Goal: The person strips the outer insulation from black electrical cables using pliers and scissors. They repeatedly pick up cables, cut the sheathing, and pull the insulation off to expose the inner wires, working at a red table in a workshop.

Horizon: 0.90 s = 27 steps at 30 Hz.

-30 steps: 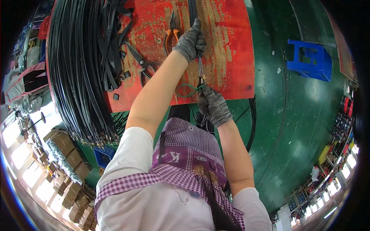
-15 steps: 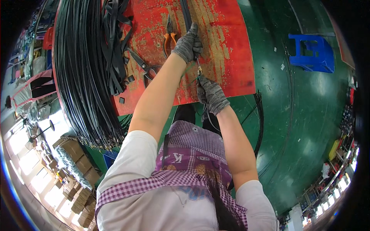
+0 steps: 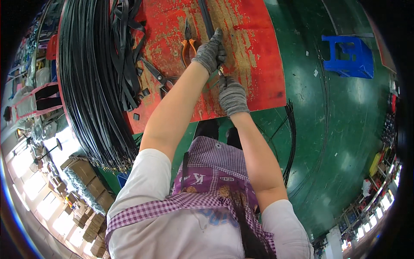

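Note:
Grey knitted gloves cover both hands. My left hand (image 3: 211, 52) is closed around the near end of a long black flat sleeve (image 3: 205, 19), which runs away toward the table's far side. Just below it, my right hand (image 3: 232, 95) pinches a thin cable close to its brass-coloured connector (image 3: 221, 70). The connector points at the underside of the left hand; whether its tip is inside the sleeve is hidden by the fingers. Left of my left hand lie orange-handled pliers (image 3: 188, 43) and a pair of scissors (image 3: 160, 77), both untouched.
A thick bundle of black cables (image 3: 86, 86) hangs over the left side of the worn red table (image 3: 263, 56). Beside it are crumpled black strips (image 3: 125, 52) and small black offcuts. On the green floor to the right stands a blue stool (image 3: 349, 57); more black cables (image 3: 291, 134) hang at the table's right corner.
My right hand has moved up and forward, bringing the connector close to my left hand. The left hand stays nearly in place, still gripping the sleeve.

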Motion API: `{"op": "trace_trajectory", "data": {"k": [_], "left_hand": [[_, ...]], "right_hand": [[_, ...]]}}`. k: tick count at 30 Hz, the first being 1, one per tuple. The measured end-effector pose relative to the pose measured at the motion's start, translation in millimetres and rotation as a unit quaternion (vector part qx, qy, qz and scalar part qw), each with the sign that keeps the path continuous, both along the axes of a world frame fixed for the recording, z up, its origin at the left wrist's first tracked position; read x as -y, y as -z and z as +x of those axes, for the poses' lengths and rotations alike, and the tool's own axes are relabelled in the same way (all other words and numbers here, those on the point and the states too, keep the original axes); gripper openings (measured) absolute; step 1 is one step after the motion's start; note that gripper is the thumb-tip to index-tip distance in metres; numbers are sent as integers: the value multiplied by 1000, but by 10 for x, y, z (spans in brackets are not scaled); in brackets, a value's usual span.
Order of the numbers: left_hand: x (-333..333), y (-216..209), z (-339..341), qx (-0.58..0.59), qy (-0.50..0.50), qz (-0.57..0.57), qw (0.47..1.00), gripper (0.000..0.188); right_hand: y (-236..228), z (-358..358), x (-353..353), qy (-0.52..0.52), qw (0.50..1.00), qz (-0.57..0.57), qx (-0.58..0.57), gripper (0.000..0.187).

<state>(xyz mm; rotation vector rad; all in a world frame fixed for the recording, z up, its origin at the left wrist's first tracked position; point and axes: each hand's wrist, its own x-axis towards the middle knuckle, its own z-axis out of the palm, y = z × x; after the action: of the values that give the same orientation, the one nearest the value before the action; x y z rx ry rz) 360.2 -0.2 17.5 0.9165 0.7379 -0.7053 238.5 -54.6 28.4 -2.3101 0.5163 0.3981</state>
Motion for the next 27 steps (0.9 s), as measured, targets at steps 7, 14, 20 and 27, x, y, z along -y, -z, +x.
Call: {"op": "trace_trajectory", "data": {"k": [7, 14, 20, 27], "left_hand": [[80, -176, -3, -28, 25, 41, 998, 36], [-132, -100, -5, -14, 100, 21, 995, 52], [-173, -184, 479, 8, 80, 59, 995, 68], [-46, -8, 930, 61, 5, -73, 995, 28]], "right_hand": [[-136, 256, 37, -11, 999, -31, -38, 28], [206, 76, 94, 29, 995, 93, 21, 32], [-160, 127, 100, 154, 917, 354, -101, 32], [-547, -117, 224, 183, 824, 519, -139, 31]]}}
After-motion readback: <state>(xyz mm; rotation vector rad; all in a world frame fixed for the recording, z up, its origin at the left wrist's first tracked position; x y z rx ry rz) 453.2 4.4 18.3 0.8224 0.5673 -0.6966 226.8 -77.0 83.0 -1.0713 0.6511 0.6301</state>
